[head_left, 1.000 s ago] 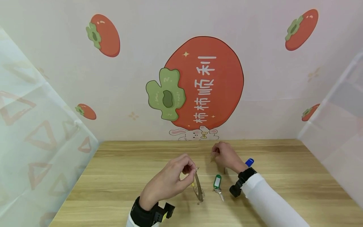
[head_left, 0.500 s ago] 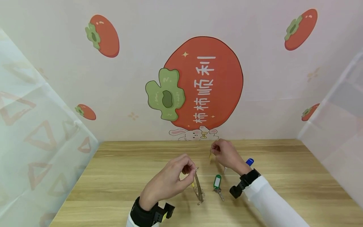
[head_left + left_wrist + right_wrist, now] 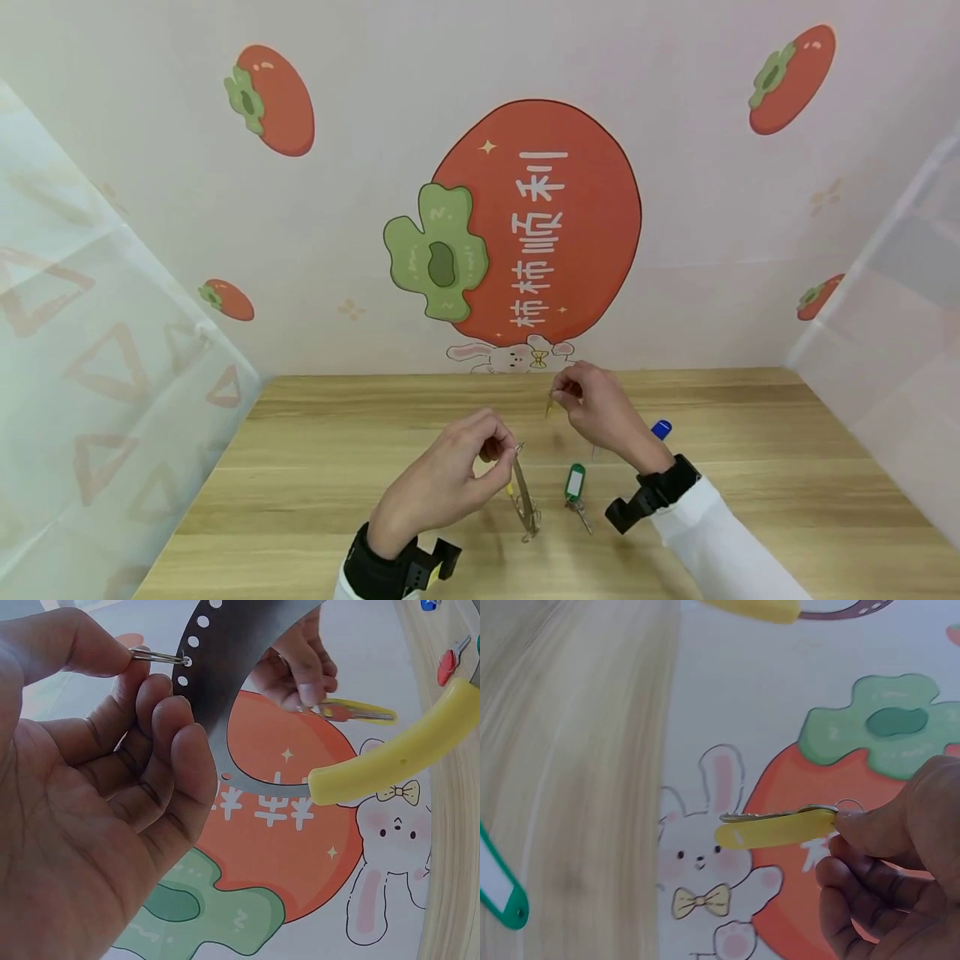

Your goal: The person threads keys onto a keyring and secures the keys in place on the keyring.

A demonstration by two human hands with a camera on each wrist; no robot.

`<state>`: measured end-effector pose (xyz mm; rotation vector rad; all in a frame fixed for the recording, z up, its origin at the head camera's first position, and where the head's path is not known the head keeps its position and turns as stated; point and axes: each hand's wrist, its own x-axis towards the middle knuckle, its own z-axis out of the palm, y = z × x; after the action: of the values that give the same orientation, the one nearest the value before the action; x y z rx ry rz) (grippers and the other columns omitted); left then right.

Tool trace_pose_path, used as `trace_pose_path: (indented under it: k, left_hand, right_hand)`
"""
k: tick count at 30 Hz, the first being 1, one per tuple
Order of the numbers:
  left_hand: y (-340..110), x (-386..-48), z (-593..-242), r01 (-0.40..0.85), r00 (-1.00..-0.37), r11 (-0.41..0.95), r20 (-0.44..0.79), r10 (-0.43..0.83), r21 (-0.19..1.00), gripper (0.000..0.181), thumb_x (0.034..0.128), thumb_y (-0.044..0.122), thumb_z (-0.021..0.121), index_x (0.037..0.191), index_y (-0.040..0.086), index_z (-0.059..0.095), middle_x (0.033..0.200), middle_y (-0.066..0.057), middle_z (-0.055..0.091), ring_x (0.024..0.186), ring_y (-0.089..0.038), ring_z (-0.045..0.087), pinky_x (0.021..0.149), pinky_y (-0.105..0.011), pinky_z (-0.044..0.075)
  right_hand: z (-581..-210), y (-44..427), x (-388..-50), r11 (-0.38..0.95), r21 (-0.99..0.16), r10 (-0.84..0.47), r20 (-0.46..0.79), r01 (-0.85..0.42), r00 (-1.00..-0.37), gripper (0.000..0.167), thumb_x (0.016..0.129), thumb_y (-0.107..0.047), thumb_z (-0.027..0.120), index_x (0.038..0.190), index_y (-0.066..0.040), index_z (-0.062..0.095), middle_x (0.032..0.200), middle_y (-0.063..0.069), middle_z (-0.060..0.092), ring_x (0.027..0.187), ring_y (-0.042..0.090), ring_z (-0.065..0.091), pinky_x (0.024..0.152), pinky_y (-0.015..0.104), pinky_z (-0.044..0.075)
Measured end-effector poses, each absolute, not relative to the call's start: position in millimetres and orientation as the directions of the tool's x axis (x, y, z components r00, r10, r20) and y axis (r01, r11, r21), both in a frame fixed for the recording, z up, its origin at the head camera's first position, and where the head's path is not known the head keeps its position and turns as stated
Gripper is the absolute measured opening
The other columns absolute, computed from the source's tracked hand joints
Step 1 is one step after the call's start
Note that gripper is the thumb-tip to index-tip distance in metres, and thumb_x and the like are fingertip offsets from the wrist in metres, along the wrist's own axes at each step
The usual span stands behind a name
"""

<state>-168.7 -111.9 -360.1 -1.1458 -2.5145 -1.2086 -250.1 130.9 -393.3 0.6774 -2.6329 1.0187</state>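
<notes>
My left hand (image 3: 457, 479) pinches a thin wire ring (image 3: 161, 657) between thumb and index finger. That ring passes through one of the holes along the edge of a curved metal plate (image 3: 214, 705), which hangs down and carries a yellow handle (image 3: 390, 742). Farther back and to the right, my right hand (image 3: 600, 408) pinches the ring end of a key (image 3: 780, 814) with a yellow tag (image 3: 769, 831). Key and tag hang above the table, apart from the plate.
On the wooden table (image 3: 315, 483) lies a key (image 3: 582, 521) with a green tag (image 3: 575, 482). Behind the right wrist lies a blue tag (image 3: 661, 429). The left wrist view also shows a red tag (image 3: 447, 666). A printed wall (image 3: 352, 208) stands at the back.
My right hand has moved slightly back and left, carrying the yellow-tagged key, which has turned a little. The left hand and the plate stay where they were.
</notes>
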Motion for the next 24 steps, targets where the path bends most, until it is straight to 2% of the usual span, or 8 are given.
trace_pose_path:
  k: [5,12,19,24]
  left_hand:
    - [-112,-169,-360,0.668,-0.715,0.396,0.395,0.577,0.630,0.009,0.0961,0.004,0.061,0.095,0.013,0.061,0.092,0.009,0.054,0.082,-0.016,0.057,0.075,-0.023,0.051]
    - [-112,-170,-361,0.667,-0.717,0.401,0.397,0.573,0.628,0.009,0.0958,0.003,0.061,0.095,0.013,0.061,0.091,0.009,0.055,0.082,-0.012,0.056,0.075,-0.023,0.051]
    - [-112,-170,-361,0.667,-0.718,0.403,0.396,0.572,0.627,0.011,0.0954,0.003,0.062,0.095,0.014,0.060,0.091,0.009,0.055,0.082,-0.014,0.057,0.075,-0.024,0.052]
    - [-112,-170,-361,0.667,-0.720,0.409,0.398,0.568,0.623,0.013,0.0946,0.002,0.063,0.094,0.015,0.060,0.091,0.010,0.054,0.082,-0.007,0.053,0.075,-0.023,0.051]
  right_hand:
    - [-385,129,-240,0.620,-0.575,-0.344,0.411,-0.533,-0.844,0.006,0.097,-0.002,0.067,0.092,-0.005,0.069,0.088,-0.001,0.059,0.077,0.012,0.056,0.068,0.029,0.051]
    - [-377,127,-225,0.564,-0.579,-0.338,0.487,-0.588,-0.805,0.010,0.093,0.002,0.070,0.092,-0.008,0.068,0.087,-0.003,0.060,0.078,0.010,0.058,0.069,0.029,0.053]
    - [-374,122,-210,0.519,-0.558,-0.341,0.560,-0.648,-0.755,0.015,0.090,0.004,0.073,0.092,-0.010,0.068,0.086,-0.007,0.060,0.076,0.007,0.058,0.067,0.028,0.054]
    - [-374,121,-198,0.487,-0.581,-0.312,0.582,-0.653,-0.751,0.020,0.090,0.006,0.073,0.094,-0.013,0.068,0.089,-0.006,0.060,0.078,0.007,0.057,0.066,0.025,0.052]
